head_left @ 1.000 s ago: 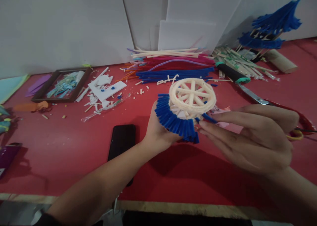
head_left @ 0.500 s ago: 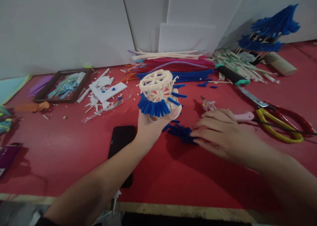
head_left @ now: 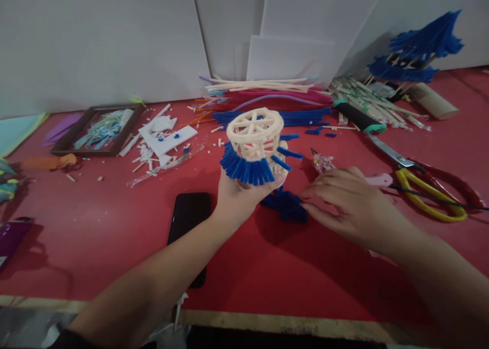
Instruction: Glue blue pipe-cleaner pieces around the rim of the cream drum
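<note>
My left hand [head_left: 244, 196] is wrapped round the lower part of a round cream pipe-cleaner frame [head_left: 255, 126] and holds it above the table. The frame has a spoked ring on top and thin uprights. Short blue pipe-cleaner pieces [head_left: 248, 170] stick out close together along its near left side, with a few spaced apart on the right. My right hand [head_left: 344, 204] rests at the right edge of a pile of cut blue pipe-cleaner pieces [head_left: 286, 206]. Its fingers are bent, with thumb and fingertips slightly apart at the pile; no piece shows clearly between them.
A black phone [head_left: 190, 214] lies by my left forearm. Scissors [head_left: 431, 191] and a pink tool with a black cord [head_left: 378, 181] lie right. Pipe cleaners [head_left: 267, 102] stretch behind, near a blue-roofed model [head_left: 424, 46]. White scraps [head_left: 168, 140] and a brown frame [head_left: 97, 130] are left.
My left hand and the cream frame have shifted slightly right. My right hand has drawn its fingers in at the edge of the blue pile, which shows more now.
</note>
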Action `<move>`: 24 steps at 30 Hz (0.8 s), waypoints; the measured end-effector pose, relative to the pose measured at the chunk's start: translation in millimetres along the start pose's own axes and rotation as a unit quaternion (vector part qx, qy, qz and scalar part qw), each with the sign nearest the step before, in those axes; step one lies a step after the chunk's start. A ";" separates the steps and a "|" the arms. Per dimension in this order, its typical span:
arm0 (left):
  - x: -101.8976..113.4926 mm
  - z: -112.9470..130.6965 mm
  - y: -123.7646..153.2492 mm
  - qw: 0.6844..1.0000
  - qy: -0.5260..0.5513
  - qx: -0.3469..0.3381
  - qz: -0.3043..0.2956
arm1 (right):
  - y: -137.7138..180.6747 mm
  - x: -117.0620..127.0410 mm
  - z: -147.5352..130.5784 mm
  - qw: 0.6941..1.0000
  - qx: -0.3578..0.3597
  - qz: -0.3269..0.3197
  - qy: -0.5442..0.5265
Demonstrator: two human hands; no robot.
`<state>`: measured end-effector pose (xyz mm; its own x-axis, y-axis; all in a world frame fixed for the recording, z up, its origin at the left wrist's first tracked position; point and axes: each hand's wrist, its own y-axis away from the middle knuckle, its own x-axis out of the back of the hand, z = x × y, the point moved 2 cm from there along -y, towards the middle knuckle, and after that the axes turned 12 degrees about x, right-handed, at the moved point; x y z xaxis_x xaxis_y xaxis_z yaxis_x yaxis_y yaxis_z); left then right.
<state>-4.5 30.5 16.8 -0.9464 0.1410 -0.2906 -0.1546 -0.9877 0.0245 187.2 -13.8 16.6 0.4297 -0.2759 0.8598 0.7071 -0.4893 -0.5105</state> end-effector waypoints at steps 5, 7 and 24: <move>0.6 0.4 1.7 1.000 -0.011 0.003 0.008 | -0.6 -8.9 -0.3 1.000 0.009 -0.004 0.008; 0.1 0.6 2.5 1.000 -0.011 0.003 0.005 | 0.2 -12.1 0.1 1.000 0.016 -0.007 0.007; -1.2 -0.6 1.2 1.000 -0.005 0.021 0.006 | 4.4 -10.8 4.8 0.999 0.039 -0.025 0.011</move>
<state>-3.3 29.2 16.6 -0.9508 0.1295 -0.2813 -0.1547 -0.9856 0.0690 188.3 -9.0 5.0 0.3810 -0.2721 0.8837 0.7694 -0.4367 -0.4662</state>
